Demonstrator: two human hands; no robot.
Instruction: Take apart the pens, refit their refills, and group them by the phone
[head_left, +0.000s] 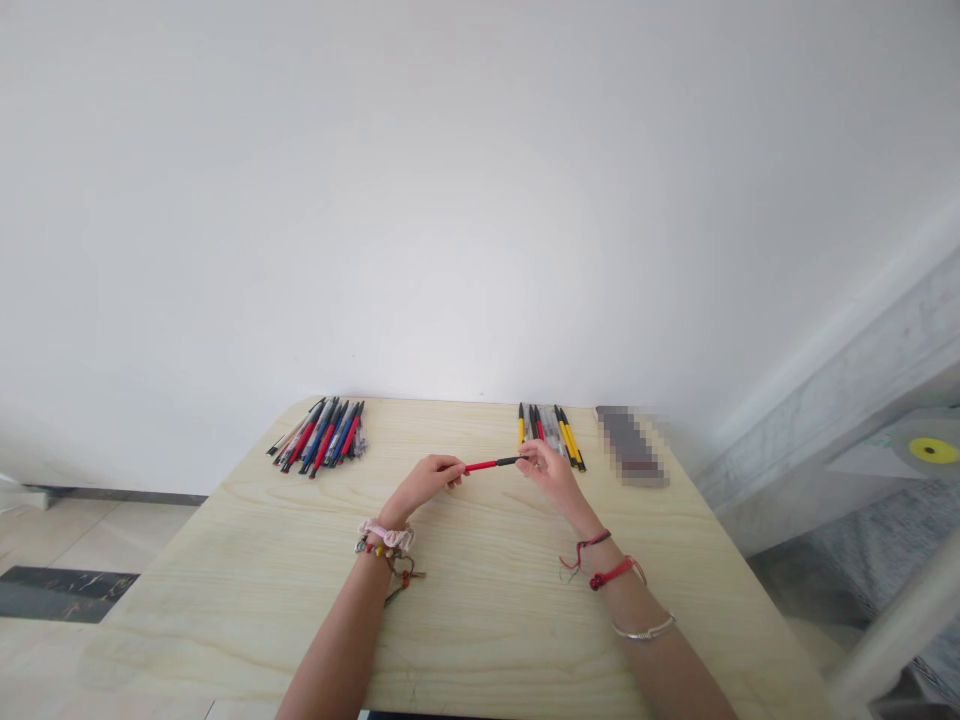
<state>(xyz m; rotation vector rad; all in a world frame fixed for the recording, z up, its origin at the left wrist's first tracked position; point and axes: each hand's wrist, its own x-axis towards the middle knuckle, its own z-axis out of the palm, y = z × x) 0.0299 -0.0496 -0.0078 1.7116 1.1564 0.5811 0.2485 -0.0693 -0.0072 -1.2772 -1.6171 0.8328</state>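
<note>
A red pen (481, 467) with a black grip is held level above the table, stretched between both hands. My left hand (433, 483) pinches its red end. At the black end, the fingers of my right hand (548, 470) are closed round the tip, which they partly hide. Just beyond my right hand lies a small group of pens (568, 440), yellow, red and clear, side by side. Farther left rests a larger pile of pens (320, 437) in red, blue and clear with black parts.
The pale wooden table (480, 620) meets a white wall (480, 200) at its far edge. A dark flat object (631, 446), blurred by pixels, lies at the back right. Past the table's right side is a yellow-centred disc (933, 449).
</note>
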